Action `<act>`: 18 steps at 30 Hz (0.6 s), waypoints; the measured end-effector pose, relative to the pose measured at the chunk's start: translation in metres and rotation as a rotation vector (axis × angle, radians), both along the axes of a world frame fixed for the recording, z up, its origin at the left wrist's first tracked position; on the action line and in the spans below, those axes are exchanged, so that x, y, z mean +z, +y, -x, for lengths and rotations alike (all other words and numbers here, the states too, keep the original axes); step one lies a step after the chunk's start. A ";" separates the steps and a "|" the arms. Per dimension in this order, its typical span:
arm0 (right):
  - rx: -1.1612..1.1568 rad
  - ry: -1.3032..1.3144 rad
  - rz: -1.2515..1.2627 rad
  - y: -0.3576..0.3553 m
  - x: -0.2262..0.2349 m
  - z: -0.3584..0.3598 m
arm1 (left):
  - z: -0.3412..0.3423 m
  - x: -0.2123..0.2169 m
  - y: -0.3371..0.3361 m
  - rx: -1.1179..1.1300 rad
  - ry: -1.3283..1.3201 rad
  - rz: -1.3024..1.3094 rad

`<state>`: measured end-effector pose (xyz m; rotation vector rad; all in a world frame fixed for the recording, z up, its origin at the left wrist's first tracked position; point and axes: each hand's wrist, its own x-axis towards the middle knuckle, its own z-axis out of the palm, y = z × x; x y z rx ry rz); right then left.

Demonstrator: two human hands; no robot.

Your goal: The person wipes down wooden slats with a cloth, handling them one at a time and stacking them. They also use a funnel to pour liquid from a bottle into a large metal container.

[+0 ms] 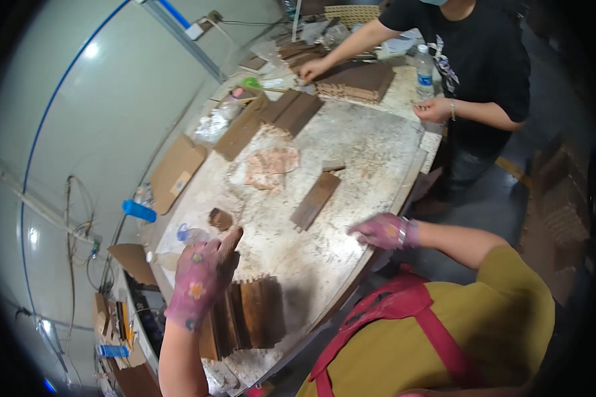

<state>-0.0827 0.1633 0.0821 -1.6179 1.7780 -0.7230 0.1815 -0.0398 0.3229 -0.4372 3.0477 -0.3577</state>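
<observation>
My left hand (197,281), in a pink-purple flowered glove, is over the near left part of the worktable (271,241). One finger is stretched out, and I see nothing held. Just beside and below it stand several brown wooden strips (246,314), stacked side by side. Over the table's right edge my right hand (382,231), in a matching glove, has its slightly blurred fingers extended toward the tabletop, with nothing visible in them. Between the hands and the far side lies a flat brown wooden piece (316,200), with a smaller piece (334,165) at its far end.
Across the table, a person in a black T-shirt (470,59) reaches toward a stack of brown boards (357,83). A water bottle (424,69) stands there. A pinkish cloth (271,167), a small brown block (220,219) and a cardboard box (242,129) are on the left side.
</observation>
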 end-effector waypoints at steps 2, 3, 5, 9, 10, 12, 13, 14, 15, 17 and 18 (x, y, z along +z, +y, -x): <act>-0.059 -0.020 0.097 -0.037 -0.003 0.020 | -0.001 -0.010 0.002 -0.032 -0.022 0.015; -0.094 -0.098 0.232 -0.054 0.000 0.025 | -0.002 -0.007 0.005 -0.041 -0.017 0.019; -0.240 -0.380 0.084 -0.071 0.014 0.035 | -0.001 -0.005 0.004 -0.038 -0.014 0.019; -0.201 -0.301 0.242 -0.085 -0.028 0.045 | -0.005 -0.002 -0.013 0.003 0.023 -0.022; -0.174 -0.213 0.254 -0.087 -0.035 0.045 | -0.006 -0.003 -0.016 0.030 0.009 -0.033; -0.135 -0.239 0.164 -0.081 -0.035 0.050 | 0.003 -0.003 -0.014 0.070 -0.039 -0.048; -0.129 -0.211 0.170 -0.078 -0.038 0.054 | 0.009 -0.005 -0.012 0.032 -0.013 -0.070; -0.119 -0.196 0.169 -0.075 -0.037 0.056 | 0.016 -0.005 -0.010 0.002 0.001 -0.097; -0.098 -0.148 0.162 -0.072 -0.034 0.066 | 0.031 -0.008 -0.006 0.045 -0.066 -0.121; -0.038 -0.146 0.160 -0.081 -0.021 0.080 | 0.050 0.003 0.021 0.097 -0.094 -0.148; -0.059 -0.146 0.186 -0.078 -0.021 0.097 | 0.073 0.000 0.019 0.087 -0.109 -0.176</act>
